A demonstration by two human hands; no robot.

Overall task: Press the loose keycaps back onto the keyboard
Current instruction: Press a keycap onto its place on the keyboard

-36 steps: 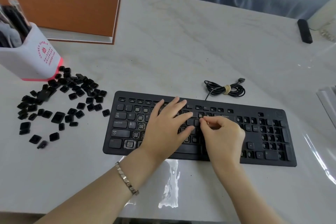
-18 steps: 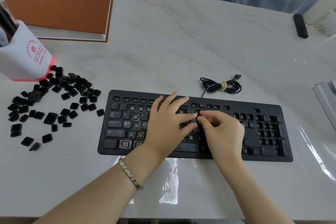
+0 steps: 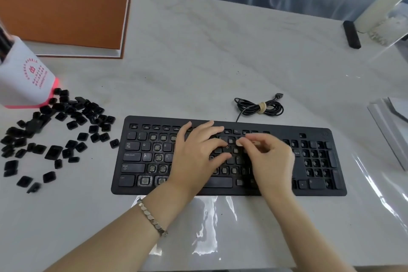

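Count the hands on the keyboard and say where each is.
2. The left hand lies spread over the keyboard's middle keys; the right hand is right of it, curled over the upper rows. None hidden.

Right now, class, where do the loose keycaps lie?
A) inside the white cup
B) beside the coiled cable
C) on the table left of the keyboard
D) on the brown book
C: the loose keycaps lie scattered on the table, left of the keyboard and in front of the white cup.
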